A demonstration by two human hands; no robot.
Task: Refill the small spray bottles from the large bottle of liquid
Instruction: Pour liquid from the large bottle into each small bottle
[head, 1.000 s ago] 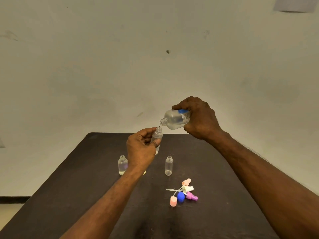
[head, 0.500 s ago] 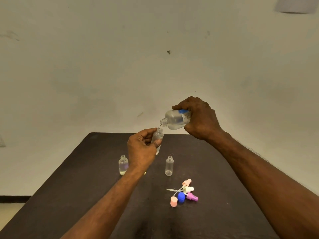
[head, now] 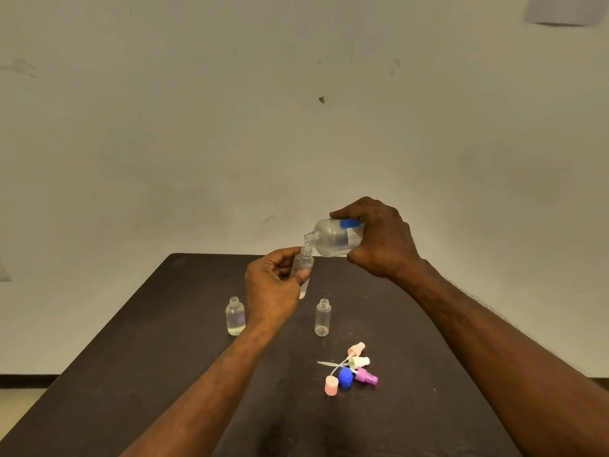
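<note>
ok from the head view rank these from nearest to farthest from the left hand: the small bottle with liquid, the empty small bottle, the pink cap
Measured from the left hand:
1. Small bottle with liquid, just to its left on the table.
2. Empty small bottle, to its right, a little farther.
3. Pink cap, nearer the camera, in the cap pile.

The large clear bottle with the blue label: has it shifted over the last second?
No. The large clear bottle with the blue label, gripped by the right hand, hangs tilted in the same spot above the dark table's far edge.
</note>
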